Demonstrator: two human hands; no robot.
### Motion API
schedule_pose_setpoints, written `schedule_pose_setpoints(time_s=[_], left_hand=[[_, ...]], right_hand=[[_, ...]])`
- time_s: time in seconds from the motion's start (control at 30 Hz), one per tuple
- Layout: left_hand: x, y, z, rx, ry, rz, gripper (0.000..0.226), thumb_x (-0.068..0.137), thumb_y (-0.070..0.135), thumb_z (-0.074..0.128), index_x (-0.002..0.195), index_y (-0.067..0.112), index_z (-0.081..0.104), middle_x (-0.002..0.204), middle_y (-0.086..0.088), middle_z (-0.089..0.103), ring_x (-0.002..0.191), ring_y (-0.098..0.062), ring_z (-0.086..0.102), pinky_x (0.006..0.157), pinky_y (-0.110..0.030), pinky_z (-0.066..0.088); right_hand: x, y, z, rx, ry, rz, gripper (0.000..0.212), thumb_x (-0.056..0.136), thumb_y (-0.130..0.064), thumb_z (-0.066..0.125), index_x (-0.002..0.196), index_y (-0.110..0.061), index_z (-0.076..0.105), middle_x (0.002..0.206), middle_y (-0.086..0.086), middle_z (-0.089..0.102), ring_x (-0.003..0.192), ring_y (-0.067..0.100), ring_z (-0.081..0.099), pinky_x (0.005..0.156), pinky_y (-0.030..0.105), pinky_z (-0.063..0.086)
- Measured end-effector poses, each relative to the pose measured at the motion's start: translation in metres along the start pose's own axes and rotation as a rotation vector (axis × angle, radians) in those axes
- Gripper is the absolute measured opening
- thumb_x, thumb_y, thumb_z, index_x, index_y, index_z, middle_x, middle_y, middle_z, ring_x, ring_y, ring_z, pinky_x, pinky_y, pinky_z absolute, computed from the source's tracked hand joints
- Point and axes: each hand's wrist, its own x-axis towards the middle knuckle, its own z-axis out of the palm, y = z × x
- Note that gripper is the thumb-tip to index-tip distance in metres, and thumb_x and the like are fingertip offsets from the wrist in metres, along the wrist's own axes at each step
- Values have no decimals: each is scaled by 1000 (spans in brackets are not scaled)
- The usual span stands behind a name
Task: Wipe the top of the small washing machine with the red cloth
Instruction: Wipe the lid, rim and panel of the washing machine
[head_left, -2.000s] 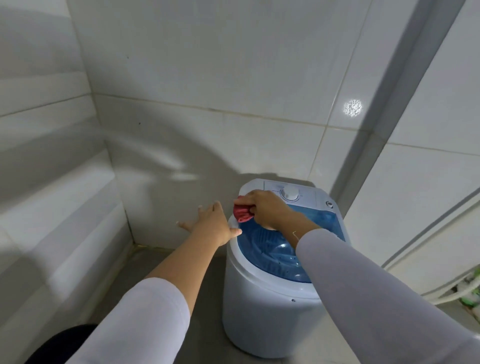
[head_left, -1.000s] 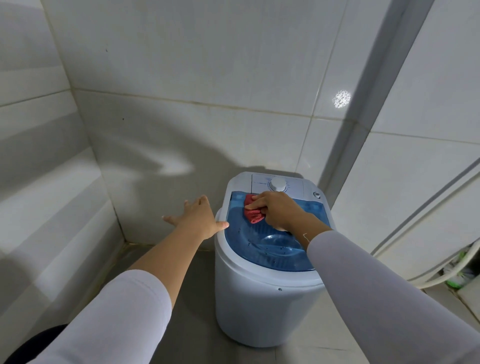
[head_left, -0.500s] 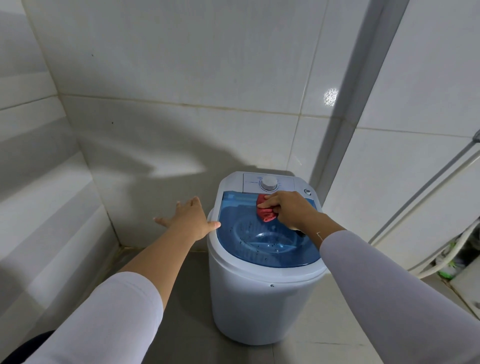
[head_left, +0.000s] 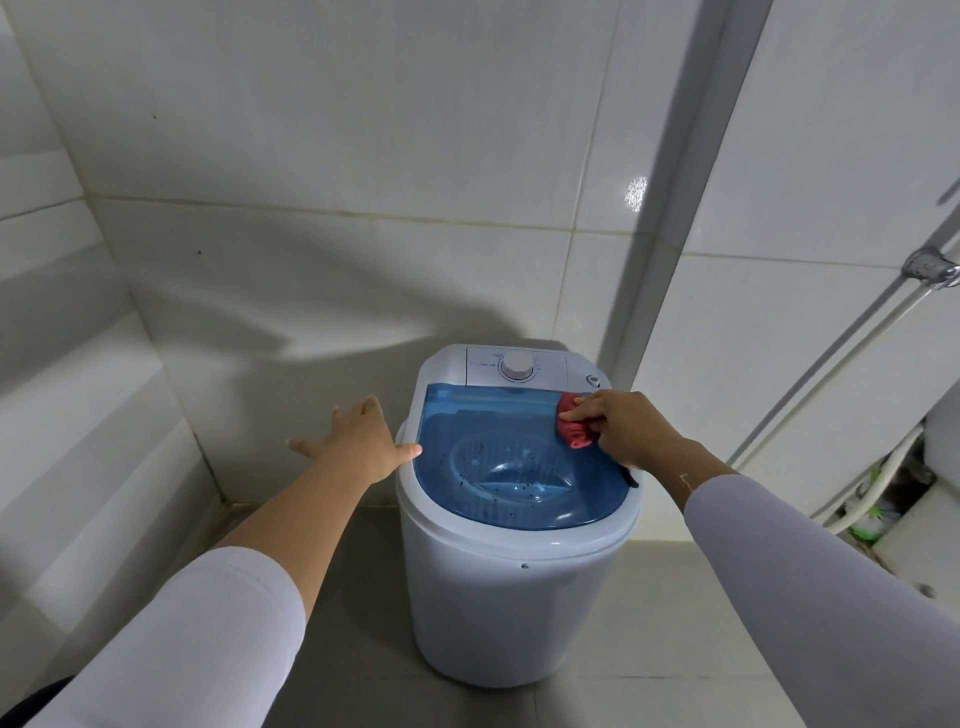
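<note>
Right hand (head_left: 626, 430): grip clenched on the bunched red cloth (head_left: 573, 429), which is pressed to the far right corner of the blue translucent lid (head_left: 498, 467). Left hand (head_left: 363, 440): grip released, fingers spread, thumb laid against the left rim of the small washing machine (head_left: 498, 603). White timer dial (head_left: 516, 367) is seen behind the lid. Machine is stood on the tiled floor (head_left: 665, 618) in a wall corner.

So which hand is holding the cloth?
The right hand pinches the red cloth against the blue lid; the left hand is open beside the machine's rim.
</note>
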Motion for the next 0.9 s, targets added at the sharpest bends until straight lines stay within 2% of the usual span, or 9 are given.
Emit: schedule_pose_setpoints(time_s=[0.23, 0.37, 0.5, 0.6, 0.77, 0.9], left_hand=[[0, 0, 1, -3, 8, -4, 93, 86, 63, 51, 154, 18, 6, 162, -3, 12, 150, -27, 7, 111, -70, 14], [1, -1, 1, -12, 8, 5, 95, 86, 63, 51, 154, 18, 3, 163, -3, 8, 151, -27, 4, 111, -70, 12], [4, -2, 1, -43, 1, 5, 95, 86, 62, 52, 154, 18, 2, 163, -2, 7, 151, -26, 2, 111, -71, 11], [2, -2, 2, -60, 6, 9, 94, 87, 61, 52, 154, 18, 3, 163, -4, 8, 151, -26, 2, 111, -70, 11], [-4, 0, 9, -109, 54, 57, 85, 91, 55, 49, 154, 20, 4, 162, -7, 10, 151, -27, 4, 112, -69, 9], [-3, -11, 18, -256, 50, 74, 88, 90, 55, 52, 155, 19, 4, 163, -4, 10, 151, -25, 1, 113, -68, 11]], right_hand=[[-8, 11, 4, 56, 53, 86, 43, 90, -1, 45, 121, -25, 65, 136, 3, 56, 123, 26, 50, 109, 32, 37], [-7, 3, -8, 53, 48, 107, 42, 90, -1, 48, 122, -22, 64, 133, 5, 59, 122, 25, 51, 104, 28, 37], [4, -24, -23, 71, 85, 15, 43, 90, 2, 47, 123, -20, 64, 131, 5, 61, 122, 24, 53, 103, 25, 37], [16, -54, -27, 47, 88, -82, 44, 91, 1, 46, 124, -22, 63, 132, 5, 59, 122, 24, 51, 105, 30, 38], [30, -106, -16, 37, 24, -214, 44, 90, 2, 47, 124, -21, 63, 131, 5, 59, 121, 23, 53, 97, 22, 36], [36, -138, 5, 7, -32, -284, 45, 91, 1, 45, 125, -23, 62, 133, 6, 57, 120, 26, 53, 103, 33, 41]])
